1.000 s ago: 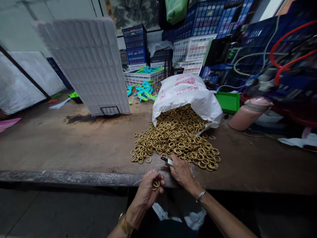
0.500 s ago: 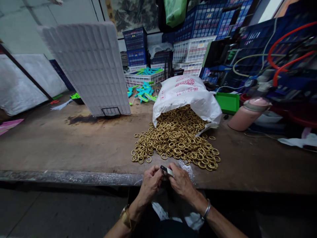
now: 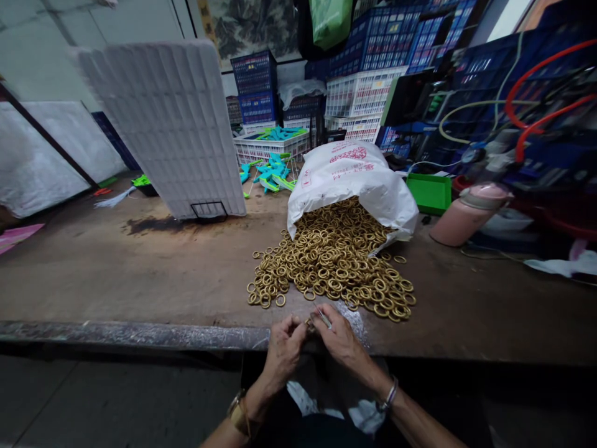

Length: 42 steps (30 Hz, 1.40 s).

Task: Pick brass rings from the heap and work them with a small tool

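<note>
At the table's front edge, my left hand (image 3: 285,343) is closed, pinching a brass-coloured ring (image 3: 308,323) between thumb and fingers. My right hand (image 3: 339,339) is closed around a small flat metal tool (image 3: 323,316), whose thin end points up and away; its exact kind is unclear. The fingertips of both hands nearly meet at the ring. Just beyond them lies a heap of brass-coloured rings (image 3: 336,264), spilling from the mouth of a white woven sack (image 3: 354,171) with red print.
A ribbed white panel (image 3: 158,124) stands upright at left on the wooden table (image 3: 140,280). Behind are teal and green plastic parts (image 3: 273,173) and stacked crates (image 3: 359,93). To the right are a green tray (image 3: 428,193), a pink bottle (image 3: 466,214) and an orange hose (image 3: 513,106).
The tool in my right hand has turned, so its thin edge now shows instead of its broad dark-ended face. The ring in my left fingers shows more clearly.
</note>
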Available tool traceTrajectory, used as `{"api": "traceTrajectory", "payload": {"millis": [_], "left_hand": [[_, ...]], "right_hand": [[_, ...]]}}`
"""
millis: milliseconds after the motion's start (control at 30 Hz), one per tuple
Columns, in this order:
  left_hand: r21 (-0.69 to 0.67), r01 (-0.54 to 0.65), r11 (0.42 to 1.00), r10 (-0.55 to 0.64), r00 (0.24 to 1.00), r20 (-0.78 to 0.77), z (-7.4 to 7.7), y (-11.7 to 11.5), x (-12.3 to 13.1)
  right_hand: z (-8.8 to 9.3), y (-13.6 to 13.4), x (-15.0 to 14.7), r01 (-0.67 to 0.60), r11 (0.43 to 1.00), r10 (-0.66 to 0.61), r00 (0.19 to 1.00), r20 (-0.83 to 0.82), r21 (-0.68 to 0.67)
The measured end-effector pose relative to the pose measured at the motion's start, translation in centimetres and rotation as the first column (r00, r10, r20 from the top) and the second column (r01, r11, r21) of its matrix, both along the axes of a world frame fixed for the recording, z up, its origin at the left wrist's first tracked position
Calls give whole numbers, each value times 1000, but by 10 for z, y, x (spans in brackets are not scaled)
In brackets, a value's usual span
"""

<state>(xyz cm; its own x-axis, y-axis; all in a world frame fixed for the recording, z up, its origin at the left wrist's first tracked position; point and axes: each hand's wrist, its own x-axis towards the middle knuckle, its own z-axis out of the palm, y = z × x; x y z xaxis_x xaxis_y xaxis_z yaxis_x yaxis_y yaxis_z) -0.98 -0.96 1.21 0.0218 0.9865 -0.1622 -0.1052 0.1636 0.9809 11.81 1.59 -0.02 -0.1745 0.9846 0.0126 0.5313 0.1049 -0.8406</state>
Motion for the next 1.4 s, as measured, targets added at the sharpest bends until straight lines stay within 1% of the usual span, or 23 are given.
{"api": "traceTrajectory", "payload": {"millis": [100, 167, 267, 333, 400, 500, 600, 667, 767, 867, 967, 1100, 1200, 1300, 1333, 1400], "left_hand": [[43, -9, 999, 9, 1000, -7, -2, -1, 1], [53, -7, 999, 7, 1000, 4, -3, -1, 2], [55, -2, 998, 0, 1000, 28, -3, -1, 2], [13, 6, 1000, -7, 998, 66, -3, 0, 2], [-74, 32, 997, -24, 993, 112, -3, 0, 0], [-180, 117, 977, -75, 972, 225, -1, 0, -3], [-225, 205, 953, -110, 921, 375, -1, 0, -5], [-234, 216, 948, -103, 903, 418, -2, -1, -5], [-218, 175, 960, -76, 914, 398, -5, -1, -4], [-194, 128, 973, -64, 951, 303, -5, -1, -2], [-180, 85, 980, -43, 974, 223, -2, -1, 0], [-188, 76, 979, -33, 974, 222, 0, -3, 0], [-190, 86, 978, -34, 965, 262, -3, -5, -1], [-194, 67, 979, -8, 956, 292, -4, -5, -1], [-196, 61, 979, -1, 955, 296, -4, -5, -1], [-197, 58, 979, 4, 954, 301, -4, -4, -1]], "right_hand": [[6, 2, -1, -47, 996, 42, 996, -77, -69], [7, 3, -2, -73, 992, 62, 992, -108, -107], [5, 4, -2, -68, 988, 49, 988, -144, -136], [3, 4, -2, -58, 988, 33, 985, -170, -142], [1, 5, -2, -52, 985, 18, 980, -200, -164], [-3, 6, -2, -55, 976, -1, 966, -260, -209], [-8, 6, -2, -75, 970, 1, 952, -305, -230], [-9, 6, -3, -80, 971, 6, 951, -309, -226], [-6, 5, -3, -82, 980, 30, 960, -280, -179], [-2, 3, -4, -93, 989, 62, 969, -238, -119], [-4, 4, -6, -90, 985, 51, 968, -246, -147], [-10, 8, -5, -86, 975, 22, 955, -297, -204], [-9, 9, -1, -60, 978, 11, 971, -240, -198], [-4, 6, 3, -11, 995, 5, 998, -59, -96], [-3, 3, 4, -22, 999, 23, 999, 22, -47], [-2, -2, 6, -97, 995, 91, 980, 177, 30]]}}
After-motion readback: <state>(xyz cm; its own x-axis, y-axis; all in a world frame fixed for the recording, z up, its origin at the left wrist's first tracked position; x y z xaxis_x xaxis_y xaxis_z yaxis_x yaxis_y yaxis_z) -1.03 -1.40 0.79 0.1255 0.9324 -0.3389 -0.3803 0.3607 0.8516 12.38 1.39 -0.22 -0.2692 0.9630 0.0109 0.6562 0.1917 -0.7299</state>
